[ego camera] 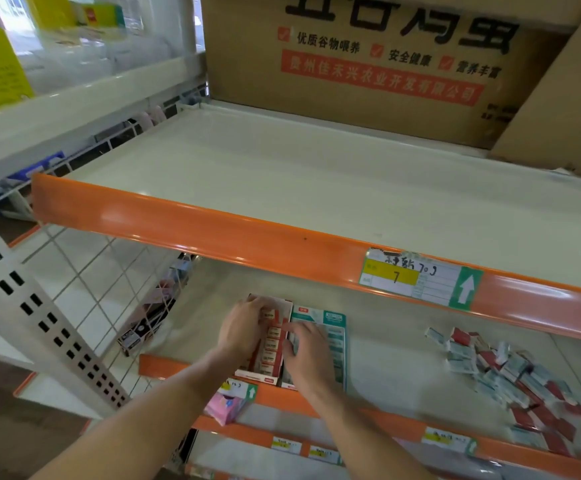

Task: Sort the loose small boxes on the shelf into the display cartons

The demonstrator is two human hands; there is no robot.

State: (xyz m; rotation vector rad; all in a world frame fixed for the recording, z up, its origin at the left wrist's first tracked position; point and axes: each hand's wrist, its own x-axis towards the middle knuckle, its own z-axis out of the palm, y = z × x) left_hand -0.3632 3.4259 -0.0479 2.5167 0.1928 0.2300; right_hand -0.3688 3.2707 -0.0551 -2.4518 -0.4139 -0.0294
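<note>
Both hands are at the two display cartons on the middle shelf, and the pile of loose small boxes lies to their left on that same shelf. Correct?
Not quite. The head view shows the pile of loose small boxes lying to the right of the display cartons; the rest holds.

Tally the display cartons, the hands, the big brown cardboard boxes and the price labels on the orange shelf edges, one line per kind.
Display cartons: 2, the red-and-white display carton and the teal-and-white display carton.
Hands: 2, left hand, right hand.
Brown cardboard boxes: 2.
Price labels: 5.
Total: 11.
</note>
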